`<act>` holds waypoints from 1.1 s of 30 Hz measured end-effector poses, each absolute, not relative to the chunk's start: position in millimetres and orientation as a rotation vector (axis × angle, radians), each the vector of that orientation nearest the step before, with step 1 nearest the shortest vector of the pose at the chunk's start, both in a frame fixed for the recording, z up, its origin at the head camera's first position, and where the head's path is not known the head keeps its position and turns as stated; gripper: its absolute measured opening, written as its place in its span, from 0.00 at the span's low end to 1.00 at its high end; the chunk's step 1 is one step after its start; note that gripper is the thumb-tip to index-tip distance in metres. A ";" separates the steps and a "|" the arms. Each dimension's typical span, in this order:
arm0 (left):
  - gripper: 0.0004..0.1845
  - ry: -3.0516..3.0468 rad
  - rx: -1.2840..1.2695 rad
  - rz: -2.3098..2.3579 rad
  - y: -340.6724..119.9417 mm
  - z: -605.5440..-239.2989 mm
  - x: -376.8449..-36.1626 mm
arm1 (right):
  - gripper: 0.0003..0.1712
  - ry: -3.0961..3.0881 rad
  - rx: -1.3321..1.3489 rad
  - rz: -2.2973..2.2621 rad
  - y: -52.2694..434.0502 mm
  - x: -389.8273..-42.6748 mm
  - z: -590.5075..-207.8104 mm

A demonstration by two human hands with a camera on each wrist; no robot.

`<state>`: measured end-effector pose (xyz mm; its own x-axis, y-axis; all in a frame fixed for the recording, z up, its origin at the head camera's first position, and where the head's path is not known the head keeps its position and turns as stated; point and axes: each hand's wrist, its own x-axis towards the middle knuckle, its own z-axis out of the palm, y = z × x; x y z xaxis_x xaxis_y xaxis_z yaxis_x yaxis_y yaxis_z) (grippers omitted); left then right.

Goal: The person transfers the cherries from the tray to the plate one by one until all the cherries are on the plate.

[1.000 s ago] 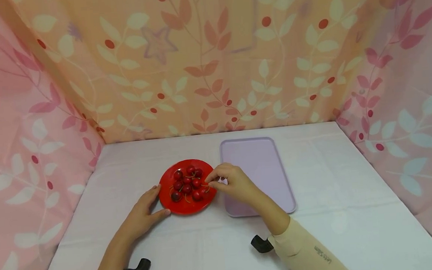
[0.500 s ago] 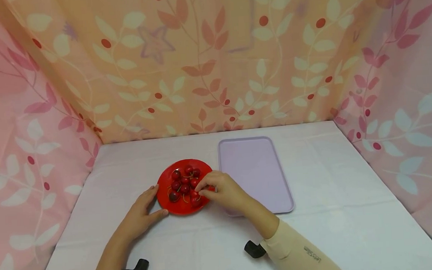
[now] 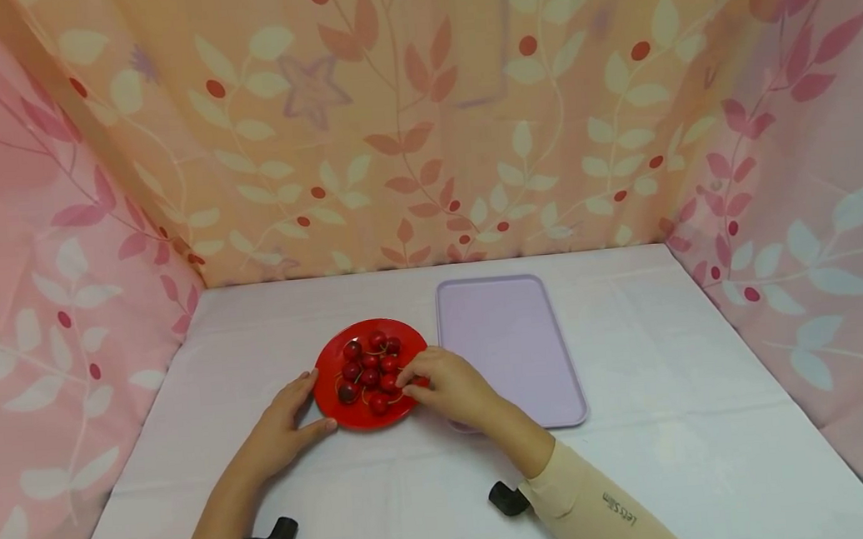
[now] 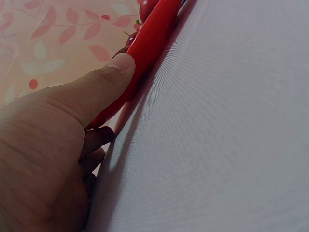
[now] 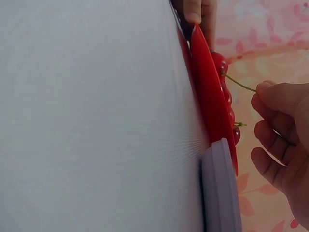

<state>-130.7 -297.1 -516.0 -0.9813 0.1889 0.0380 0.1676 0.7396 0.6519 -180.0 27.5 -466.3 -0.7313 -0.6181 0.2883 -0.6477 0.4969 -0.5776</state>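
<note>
A red plate (image 3: pixel 344 413) carries several dark red cherries (image 3: pixel 352 371) with green stems. My left hand (image 3: pixel 286 422) holds the plate's left side, its thumb at the near rim and its fingers farther round. In the left wrist view the thumb (image 4: pixel 104 87) presses against the outside of the rim. Over the plate's right part, my right hand (image 3: pixel 451 389) pinches a cherry stem (image 5: pixel 239 82) between thumb and fingertips. That stem leads to a cherry (image 5: pixel 219 63) low over the plate at its near side; the other fingers of this hand are loosely bent.
A lilac rectangular tray (image 3: pixel 504 339) lies just right of the plate, partly behind my right hand. Both are on a white-covered table (image 3: pixel 677 453). Floral curtains (image 3: pixel 422 136) enclose its back and sides.
My right hand has come left from the plate's right rim to over the plate. The cherry near the plate's front has shifted left. My left hand stays at the rim.
</note>
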 end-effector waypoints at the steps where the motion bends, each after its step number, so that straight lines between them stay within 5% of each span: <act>1: 0.52 2.901 0.295 1.079 -297.2 -515.7 -130.6 | 0.06 -2.690 1.133 1.038 27.3 -180.3 -466.8; 33: 0.52 2.919 0.320 1.051 -300.1 -517.4 -130.5 | 0.06 -2.677 1.273 0.696 36.7 -186.5 -461.9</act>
<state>-130.5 -300.1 -517.4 -0.9786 0.1999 0.0482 0.1847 0.7516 0.6332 -186.5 36.7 -461.9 -0.6465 -0.7114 0.2755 -0.7555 0.5468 -0.3607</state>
